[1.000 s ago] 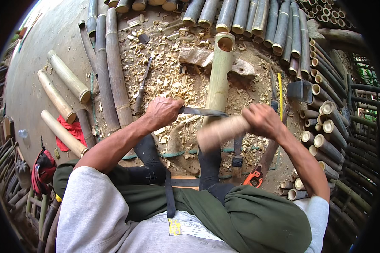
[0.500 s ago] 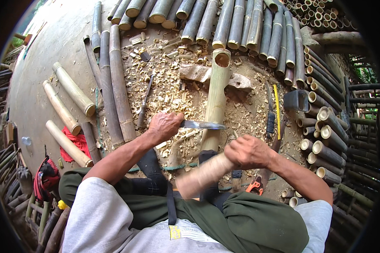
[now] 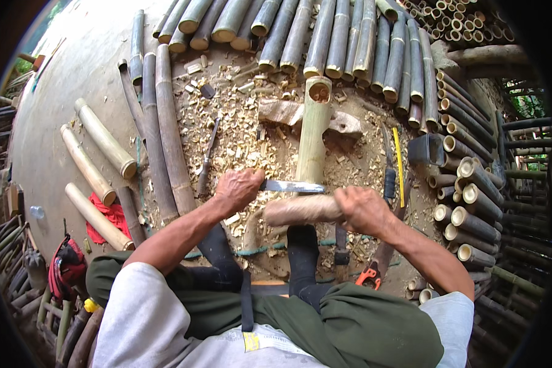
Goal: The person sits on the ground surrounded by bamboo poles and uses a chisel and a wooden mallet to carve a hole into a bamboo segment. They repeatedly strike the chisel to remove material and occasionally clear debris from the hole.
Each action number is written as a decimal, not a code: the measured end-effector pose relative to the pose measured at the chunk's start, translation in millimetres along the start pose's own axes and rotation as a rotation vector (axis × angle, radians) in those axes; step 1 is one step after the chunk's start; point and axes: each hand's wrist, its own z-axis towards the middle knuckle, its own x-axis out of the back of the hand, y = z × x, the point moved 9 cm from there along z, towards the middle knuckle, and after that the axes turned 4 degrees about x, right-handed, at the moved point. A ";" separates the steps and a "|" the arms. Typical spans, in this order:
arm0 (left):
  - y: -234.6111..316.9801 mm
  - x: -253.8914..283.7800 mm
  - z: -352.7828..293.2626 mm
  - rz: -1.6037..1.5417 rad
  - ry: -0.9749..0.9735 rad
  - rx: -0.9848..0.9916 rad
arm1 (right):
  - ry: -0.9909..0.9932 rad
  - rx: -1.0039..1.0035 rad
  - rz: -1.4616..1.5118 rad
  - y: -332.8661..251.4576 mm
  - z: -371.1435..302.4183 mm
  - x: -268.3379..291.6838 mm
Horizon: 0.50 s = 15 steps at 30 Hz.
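Note:
A peeled bamboo pole section [image 3: 313, 138] points away from me, its far part resting on a rough wooden block [image 3: 281, 111]. An oval hole is cut near its far end. My left hand [image 3: 239, 187] is closed round the handle of a knife [image 3: 293, 186], whose blade lies crosswise at the bamboo's near part. A thick wooden club [image 3: 300, 210] is gripped in my right hand [image 3: 363, 210]. It is held roughly level, close to the near side of the blade. Whether club and blade touch I cannot tell.
Wood chips litter the ground. A chisel-like tool [image 3: 210, 153] lies left, a dark-handled knife [image 3: 389, 178] and yellow ruler [image 3: 399, 165] right. An orange-handled saw [image 3: 369, 275] is near my knee. Dark bamboo poles [image 3: 318, 43] line the back; pale ones [image 3: 101, 214] lie left by a red cloth [image 3: 107, 211].
My right hand has swung the club up and away from me, from tilted near my lap to level beside the blade. The knife stays across the bamboo in my left hand.

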 end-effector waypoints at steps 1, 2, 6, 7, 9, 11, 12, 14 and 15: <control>-0.8 -3.1 -6.7 -0.016 0.000 0.006 | 0.108 0.201 0.070 -40.2 -3.7 15.6; 0.9 1.7 -5.1 -0.024 0.013 0.005 | 0.226 0.394 0.133 -63.9 -11.3 31.2; 8.6 4.4 7.3 -0.040 -0.011 0.013 | 0.286 0.223 0.021 12.8 -6.4 13.9; 5.6 2.3 7.1 -0.035 0.008 0.015 | 0.141 0.022 -0.141 34.0 4.8 12.3; -0.4 -0.8 7.1 -0.023 0.049 0.017 | 0.127 0.108 -0.060 4.5 6.3 5.2; -2.0 -4.4 0.1 -0.022 0.011 0.010 | 0.221 0.346 0.055 -55.0 -2.3 24.8; -3.5 -1.5 1.4 -0.016 0.004 0.007 | 0.321 0.584 -0.002 -74.9 -11.6 43.6; 3.6 -2.6 10.2 -0.006 0.027 -0.022 | 0.377 0.461 0.059 -26.2 -3.5 37.2; 8.2 0.2 15.6 0.002 0.025 -0.030 | 0.333 0.306 0.075 10.6 2.0 22.0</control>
